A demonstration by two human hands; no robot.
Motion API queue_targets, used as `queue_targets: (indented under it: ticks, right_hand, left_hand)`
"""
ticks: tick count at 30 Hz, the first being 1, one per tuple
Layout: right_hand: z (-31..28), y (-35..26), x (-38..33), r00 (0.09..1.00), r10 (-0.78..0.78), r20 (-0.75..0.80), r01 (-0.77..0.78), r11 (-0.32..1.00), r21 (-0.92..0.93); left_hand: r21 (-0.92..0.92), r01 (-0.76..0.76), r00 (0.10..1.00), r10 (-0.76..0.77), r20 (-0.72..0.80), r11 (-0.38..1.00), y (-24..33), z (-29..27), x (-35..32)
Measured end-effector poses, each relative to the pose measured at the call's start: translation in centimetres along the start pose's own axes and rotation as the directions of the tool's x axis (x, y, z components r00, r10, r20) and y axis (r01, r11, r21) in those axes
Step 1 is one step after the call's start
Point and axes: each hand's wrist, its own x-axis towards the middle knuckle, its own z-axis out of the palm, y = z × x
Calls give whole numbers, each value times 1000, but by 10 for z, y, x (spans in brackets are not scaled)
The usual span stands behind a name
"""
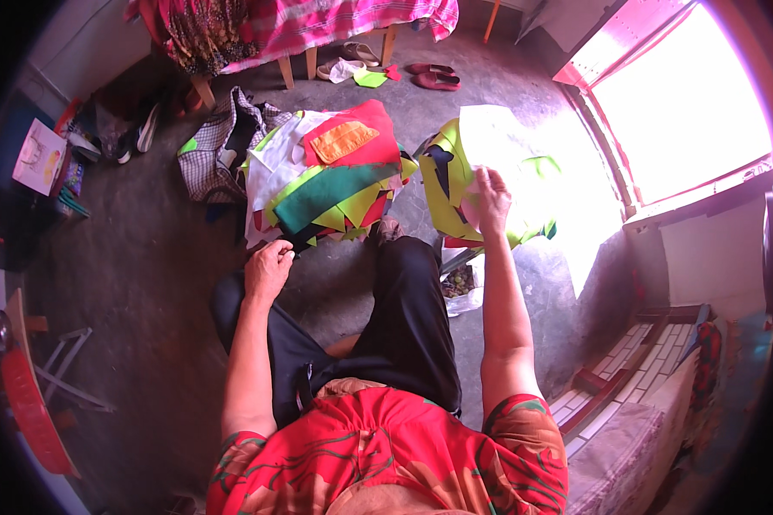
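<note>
In front of me stand two heaps of cut cloth pieces. The left heap (343, 193) shows white, red, dark green and yellow-green pieces, with an orange patch (343, 141) on top. My left hand (268, 271) is at its near left edge, fingers curled and pinched; what they hold, if anything, cannot be made out. My right hand (493, 199) reaches out to the right heap (442, 206) of yellow-green and dark pieces. Its thumb and fingers pinch a white cloth piece (483, 142), which lies over that heap, partly washed out by sunlight.
A checked cloth bag (208, 159) slumps left of the heaps. Shoes (434, 75) and scraps (369, 78) lie by a bed with a pink cover (343, 34). A clear plastic bag (464, 300) sits near my right knee. At left is a red chair (30, 403); at right, a bright doorway (678, 103).
</note>
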Motion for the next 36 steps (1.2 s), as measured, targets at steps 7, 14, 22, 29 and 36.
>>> queue_targets:
  ticks: [7,14,22,29,36]
  right_hand:
    - [-46,-31,42,992,106,-69,-58,866,497]
    - [-55,-102,41,977,-207,-57,205,820,535]
    - [49,-115,-72,939,-305,159,284,949,139]
    - [89,-51,-144,915,-169,366,180,984,4]
    - [108,-53,-161,494,-611,618,757,652,41]
  left_hand:
    - [-8,29,1000,-29,2,1000,1,0,3]
    - [-14,42,999,-42,-6,999,0,-2,2]
    - [-394,63,984,8,176,917,-17,5,9]
    - [-472,194,902,32,431,860,2,-5,10]
    - [-616,474,757,66,650,629,5,-4,8]
